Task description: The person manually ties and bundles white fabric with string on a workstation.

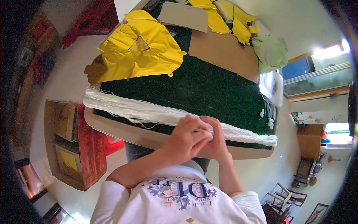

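A long bundle of white cord (141, 110) stretches across the near side of the dark green tabletop (209, 89), with a few loose strands along its edge. Over the middle of this bundle, close to my body, my left hand (186, 136) is closed with bent fingertips pinched together. My right hand (217, 141) meets it there, its fingers also curled and closed. The fingertips of both hands come together; whatever lies between them is hidden or too fine to make out.
A yellow plastic sheet (138, 48) lies at the table's far left. Flat brown cardboard (223, 52), more yellow plastic (242, 24) and a pale green bag (270, 52) lie across the back. White-tipped strands (271, 121) hang at right. A cardboard box (67, 177) stands at left.
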A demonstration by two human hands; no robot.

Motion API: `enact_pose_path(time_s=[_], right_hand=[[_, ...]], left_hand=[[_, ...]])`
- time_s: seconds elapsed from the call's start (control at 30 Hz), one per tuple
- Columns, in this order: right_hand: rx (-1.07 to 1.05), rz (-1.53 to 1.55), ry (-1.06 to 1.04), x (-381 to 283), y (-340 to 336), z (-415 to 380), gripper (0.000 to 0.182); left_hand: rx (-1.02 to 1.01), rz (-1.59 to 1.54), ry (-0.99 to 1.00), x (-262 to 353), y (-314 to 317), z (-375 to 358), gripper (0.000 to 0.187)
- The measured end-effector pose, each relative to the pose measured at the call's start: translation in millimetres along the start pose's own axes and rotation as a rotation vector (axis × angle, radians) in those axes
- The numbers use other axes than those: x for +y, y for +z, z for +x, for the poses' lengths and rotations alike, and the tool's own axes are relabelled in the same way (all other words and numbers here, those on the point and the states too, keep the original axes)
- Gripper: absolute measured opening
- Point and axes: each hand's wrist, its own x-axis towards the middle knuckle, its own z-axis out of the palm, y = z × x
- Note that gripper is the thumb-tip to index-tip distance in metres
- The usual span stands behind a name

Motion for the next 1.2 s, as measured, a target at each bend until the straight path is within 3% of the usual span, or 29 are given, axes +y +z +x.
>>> enact_pose_path(time_s=[0.07,0.1,0.17,0.23,0.27,0.3,0.33,0.37,0.4,0.43,0.5,0.53,0.57,0.6,0.67,0.73,0.8,0.87,0.9,0.97,1.03,1.1,1.13,1.17,1.2], right_hand=[[-0.066,0.039,0.162,21,8,2,0.067],[-0.060,-0.050,0.051,24,7,4,0.077],[-0.031,-0.061,0.047,23,5,5,0.079],[-0.025,0.016,0.066,4,0,7,0.072],[-0.072,0.268,0.141,-6,0,10,0.069],[-0.117,0.521,0.216,-14,2,13,0.065],[-0.160,0.774,0.290,-19,6,16,0.062],[-0.240,0.869,0.272,-16,15,16,0.057],[-0.284,0.735,0.186,6,27,4,0.054],[-0.324,0.598,0.103,39,42,-16,0.051],[-0.253,0.839,-0.009,2,29,-11,0.036],[-0.382,0.984,-0.081,22,23,-8,0.036],[-0.514,1.127,-0.157,58,17,-10,0.035],[-0.492,1.100,-0.100,47,9,-9,0.034],[-0.449,1.050,0.016,22,-5,-5,0.031],[-0.239,0.585,0.149,-11,-1,1,0.033],[-0.182,0.545,-0.007,-28,21,16,0.041],[-0.259,0.499,-0.169,-33,42,26,0.048],[-0.362,0.473,-0.251,-32,51,30,0.052],[-0.429,0.696,-0.175,-25,59,22,0.041],[-0.462,0.841,-0.084,-13,50,11,0.031],[-0.459,0.807,0.101,-6,19,4,0.023],[-0.451,0.735,0.233,-9,4,4,0.022],[-0.363,0.663,0.187,-12,-3,3,0.020],[-0.272,0.591,0.140,-15,-9,3,0.018]], left_hand=[[0.053,-0.152,-0.065,10,-9,3,0.013],[0.135,-0.209,-0.154,16,-22,4,0.011],[0.306,-0.264,-0.238,23,-50,8,0.013],[0.081,0.002,0.014,21,-48,14,0.010],[-0.029,0.135,0.138,22,-43,16,0.009],[-0.049,0.151,0.194,23,-27,15,0.006],[0.030,0.017,0.040,27,-6,11,0.008],[-0.021,0.112,0.144,29,-3,11,0.011],[-0.073,0.202,0.248,31,-1,11,0.013],[-0.070,0.039,0.174,31,-5,11,0.012],[-0.066,-0.292,0.023,26,-28,7,0.019],[-0.017,-0.301,-0.117,19,-46,-1,0.020],[0.123,-0.582,-0.315,21,-59,2,0.021],[0.331,-0.875,-0.472,23,-71,6,0.022],[0.403,-0.717,-0.454,11,-88,2,0.010],[0.195,-0.359,-0.317,25,-73,4,0.004],[-0.123,-0.186,-0.078,28,-49,6,0.007],[-0.250,-0.261,0.011,35,-20,7,0.005],[-0.245,-0.275,-0.009,40,-18,9,0.006],[-0.239,-0.306,-0.052,50,-22,12,0.009],[-0.165,-0.412,-0.326,49,-52,9,0.009],[0.305,-0.623,-0.333,24,-67,-1,0.009],[0.400,-0.476,-0.435,13,-90,-1,0.008],[0.419,-0.250,-0.541,5,-108,-5,0.009],[0.218,-0.154,-0.613,1,-112,-11,0.010]])
